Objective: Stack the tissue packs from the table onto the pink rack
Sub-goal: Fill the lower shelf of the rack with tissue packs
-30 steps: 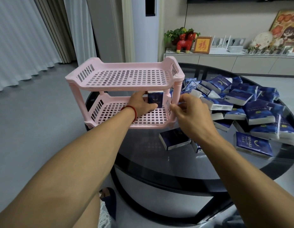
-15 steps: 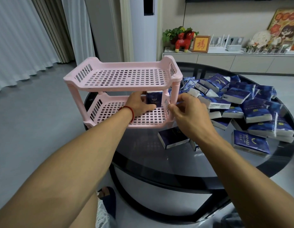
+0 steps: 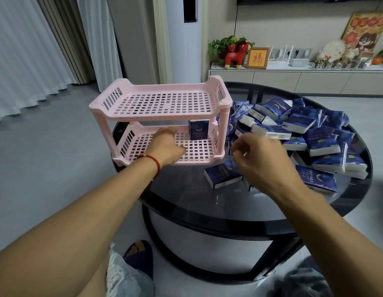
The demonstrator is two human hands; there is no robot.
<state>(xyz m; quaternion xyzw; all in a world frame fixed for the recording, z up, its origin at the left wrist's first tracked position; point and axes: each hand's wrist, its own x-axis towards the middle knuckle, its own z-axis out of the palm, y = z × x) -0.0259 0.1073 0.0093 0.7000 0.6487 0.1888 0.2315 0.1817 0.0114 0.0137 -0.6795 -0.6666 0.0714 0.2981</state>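
Note:
The pink two-tier rack (image 3: 162, 103) stands at the left of the round black glass table (image 3: 186, 189). One dark blue tissue pack (image 3: 198, 130) stands upright at the right rear of the lower shelf. My left hand (image 3: 167, 146) hovers over the front of that shelf, left of the pack and apart from it, holding nothing. My right hand (image 3: 261, 161), blurred, hangs to the right of the rack with loosely curled, empty fingers, just above a loose tissue pack (image 3: 222, 174) lying flat on the glass. The top shelf holds nothing.
A heap of several blue tissue packs (image 3: 315, 133) covers the right half of the table. Behind it is a low white cabinet (image 3: 293, 78) with ornaments. Grey floor and curtains lie to the left. My foot (image 3: 139, 251) shows below the table edge.
My left hand has let go of the upright pack and drawn back toward me. My right hand has left the rack's right post and moved right, over the loose pack.

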